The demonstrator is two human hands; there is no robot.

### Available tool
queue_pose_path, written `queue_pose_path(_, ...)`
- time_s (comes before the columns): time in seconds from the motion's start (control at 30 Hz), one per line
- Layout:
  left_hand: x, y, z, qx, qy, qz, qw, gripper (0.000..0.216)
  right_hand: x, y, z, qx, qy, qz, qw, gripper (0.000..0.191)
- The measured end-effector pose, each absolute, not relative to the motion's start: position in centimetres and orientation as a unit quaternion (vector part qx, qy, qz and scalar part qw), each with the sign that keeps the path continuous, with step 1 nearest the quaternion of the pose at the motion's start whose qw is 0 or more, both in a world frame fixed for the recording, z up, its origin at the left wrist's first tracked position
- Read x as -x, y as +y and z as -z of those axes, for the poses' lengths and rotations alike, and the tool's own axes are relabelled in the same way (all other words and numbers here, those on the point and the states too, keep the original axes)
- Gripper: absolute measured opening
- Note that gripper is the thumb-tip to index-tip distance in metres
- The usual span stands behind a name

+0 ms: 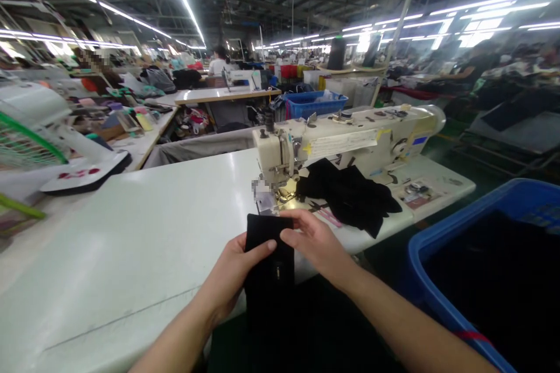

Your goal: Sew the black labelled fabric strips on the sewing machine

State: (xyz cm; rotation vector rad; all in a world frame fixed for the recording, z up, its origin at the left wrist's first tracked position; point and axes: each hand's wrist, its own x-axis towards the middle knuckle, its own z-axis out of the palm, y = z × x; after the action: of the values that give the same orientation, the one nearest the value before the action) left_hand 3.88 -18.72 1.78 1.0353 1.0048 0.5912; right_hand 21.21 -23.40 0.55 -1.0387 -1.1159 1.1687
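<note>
Between my two hands hangs a black piece of fabric [270, 233], folded to a narrow strip with a straight top edge; a small shiny detail shows lower down on it. My left hand [238, 265] grips its left edge, thumb across the front. At the upper right corner my right hand [317, 245] pinches the cloth, thumb in front and fingers behind. Just beyond the fabric is the needle area of a cream sewing machine [280, 154]. A heap of black cloth [350, 189] lies on the machine bed, beside pink-handled snips [329, 217].
A white tabletop [153, 227] stretches to the left. On the right stands a blue basket [420, 262] with dark fabric inside. A fan [48, 134] stands at the far left. Behind the machine is another blue basket [315, 106], with more workstations and people beyond.
</note>
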Motion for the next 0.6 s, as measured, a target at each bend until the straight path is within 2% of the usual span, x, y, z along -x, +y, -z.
queue_pose_path(0.1, -4.0, -18.9, -0.8, -0.383, 0.456, -0.345, 0.726, 0.044, -20.6, -25.2, 1.6, 0.433, -0.434, -0.577, 0.539, 0.040)
queue_pose_path(0.2, -3.1, -17.9, -0.5, -0.366, 0.459, -0.370, 0.720, 0.042, -20.1, -26.9, 3.6, 0.480, -0.423, -0.595, 0.486, 0.029)
queue_pose_path(0.37, -1.5, -14.2, -1.7, -0.461, 0.456, -0.286, 0.706, 0.049, -19.8, -27.4, 4.5, 0.517, -0.401, -0.599, 0.461, 0.025)
queue_pose_path(0.6, -2.6, -11.4, -4.4, -0.641, 0.484, -0.179, 0.568, 0.035, -20.2, -27.0, 4.4, 0.515, -0.386, -0.618, 0.451, 0.029)
